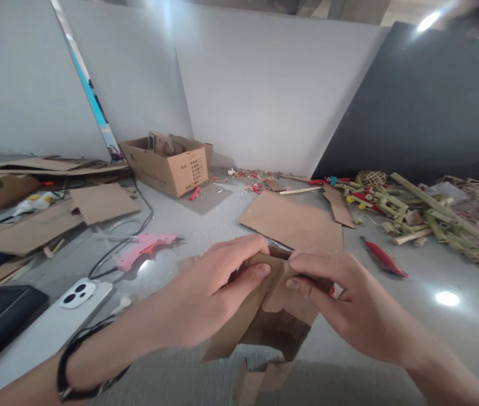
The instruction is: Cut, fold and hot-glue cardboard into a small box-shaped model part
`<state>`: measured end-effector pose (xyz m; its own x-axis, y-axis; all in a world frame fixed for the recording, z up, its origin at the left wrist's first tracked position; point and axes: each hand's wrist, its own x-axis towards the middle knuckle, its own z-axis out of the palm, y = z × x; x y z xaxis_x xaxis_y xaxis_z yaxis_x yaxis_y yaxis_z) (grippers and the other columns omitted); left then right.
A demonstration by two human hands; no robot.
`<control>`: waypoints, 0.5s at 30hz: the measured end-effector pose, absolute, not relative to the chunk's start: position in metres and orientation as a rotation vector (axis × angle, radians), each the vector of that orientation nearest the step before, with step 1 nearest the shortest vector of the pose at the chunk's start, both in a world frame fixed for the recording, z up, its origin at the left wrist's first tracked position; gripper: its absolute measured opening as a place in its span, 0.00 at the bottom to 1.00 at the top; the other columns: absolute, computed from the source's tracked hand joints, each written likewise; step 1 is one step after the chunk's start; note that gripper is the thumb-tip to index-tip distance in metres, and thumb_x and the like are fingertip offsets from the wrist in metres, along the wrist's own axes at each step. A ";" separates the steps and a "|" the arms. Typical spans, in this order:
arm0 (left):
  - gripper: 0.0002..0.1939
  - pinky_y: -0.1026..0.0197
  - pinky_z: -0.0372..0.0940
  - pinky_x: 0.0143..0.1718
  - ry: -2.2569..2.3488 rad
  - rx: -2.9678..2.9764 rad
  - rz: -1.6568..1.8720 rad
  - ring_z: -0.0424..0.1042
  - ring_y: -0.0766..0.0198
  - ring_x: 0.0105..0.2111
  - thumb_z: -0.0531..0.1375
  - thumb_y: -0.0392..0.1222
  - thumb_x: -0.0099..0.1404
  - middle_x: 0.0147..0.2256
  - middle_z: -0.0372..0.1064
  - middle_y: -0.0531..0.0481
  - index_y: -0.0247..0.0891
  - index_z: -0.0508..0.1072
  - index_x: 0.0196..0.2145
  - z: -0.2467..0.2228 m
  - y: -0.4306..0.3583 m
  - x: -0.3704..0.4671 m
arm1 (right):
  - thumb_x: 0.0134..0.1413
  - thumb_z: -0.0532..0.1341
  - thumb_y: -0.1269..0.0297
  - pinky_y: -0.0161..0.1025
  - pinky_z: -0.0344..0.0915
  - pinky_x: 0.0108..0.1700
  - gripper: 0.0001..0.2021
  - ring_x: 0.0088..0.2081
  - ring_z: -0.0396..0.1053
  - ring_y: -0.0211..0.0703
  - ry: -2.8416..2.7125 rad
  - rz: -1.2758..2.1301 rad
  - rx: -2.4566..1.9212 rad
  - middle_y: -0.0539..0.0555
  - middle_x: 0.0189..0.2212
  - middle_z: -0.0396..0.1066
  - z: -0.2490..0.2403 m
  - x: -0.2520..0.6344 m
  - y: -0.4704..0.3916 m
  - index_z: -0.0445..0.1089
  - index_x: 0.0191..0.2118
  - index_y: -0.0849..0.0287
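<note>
A folded cardboard piece (pixel 281 321) with open flaps is held up at the middle of the view. Its upper left edge is pinched between the thumb and fingers of my left hand (pixel 222 282). My right hand (pixel 341 287) grips the upper right edge the same way, the two thumbs close together on the near face. Some fingertips are hidden behind the cardboard. Just below it, a small folded cardboard part (pixel 254 380) shows at the bottom edge.
A pink glue gun (pixel 144 248), white phone (pixel 74 304) and black case (pixel 0 321) lie left. Behind are an open box (pixel 184 169) and flat cardboard (pixel 294 220). To the right are a red tool (pixel 385 258) and plant stalks (pixel 438 220).
</note>
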<state>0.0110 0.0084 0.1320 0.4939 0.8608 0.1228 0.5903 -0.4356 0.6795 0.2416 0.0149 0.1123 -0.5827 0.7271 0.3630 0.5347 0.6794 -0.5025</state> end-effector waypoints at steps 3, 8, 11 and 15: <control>0.13 0.65 0.52 0.24 1.210 2.145 0.596 0.59 0.68 0.26 0.48 0.46 0.77 0.26 0.58 0.59 0.43 0.61 0.33 0.131 0.009 0.011 | 0.67 0.56 0.72 0.33 0.60 0.32 0.08 0.30 0.61 0.35 -2.336 0.484 -0.973 0.46 0.28 0.64 0.113 0.242 0.015 0.65 0.34 0.56; 0.13 0.64 0.56 0.27 1.196 2.254 0.636 0.61 0.68 0.27 0.47 0.44 0.77 0.28 0.60 0.59 0.42 0.60 0.33 0.127 0.008 0.010 | 0.67 0.55 0.74 0.32 0.58 0.31 0.11 0.29 0.60 0.34 -2.336 0.554 -0.940 0.45 0.27 0.63 0.115 0.241 0.017 0.62 0.31 0.57; 0.12 0.63 0.63 0.32 1.115 2.429 0.727 0.66 0.66 0.30 0.47 0.38 0.76 0.33 0.66 0.55 0.41 0.64 0.34 0.123 0.003 0.010 | 0.66 0.55 0.76 0.33 0.60 0.33 0.11 0.31 0.63 0.35 -2.330 0.474 -0.858 0.48 0.30 0.66 0.115 0.242 0.013 0.64 0.32 0.57; 0.11 0.59 0.73 0.41 1.029 2.737 0.957 0.74 0.61 0.40 0.51 0.31 0.71 0.48 0.73 0.47 0.41 0.71 0.41 0.121 -0.006 0.010 | 0.62 0.52 0.82 0.38 0.63 0.36 0.13 0.34 0.67 0.40 -2.315 0.066 -0.716 0.53 0.32 0.71 0.122 0.244 0.001 0.70 0.36 0.59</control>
<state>0.0099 -0.0064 0.1214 0.5831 0.6148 0.5311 0.5743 -0.7743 0.2658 0.2437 0.0007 0.1216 -0.6004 0.5123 0.6140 0.4766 0.8458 -0.2397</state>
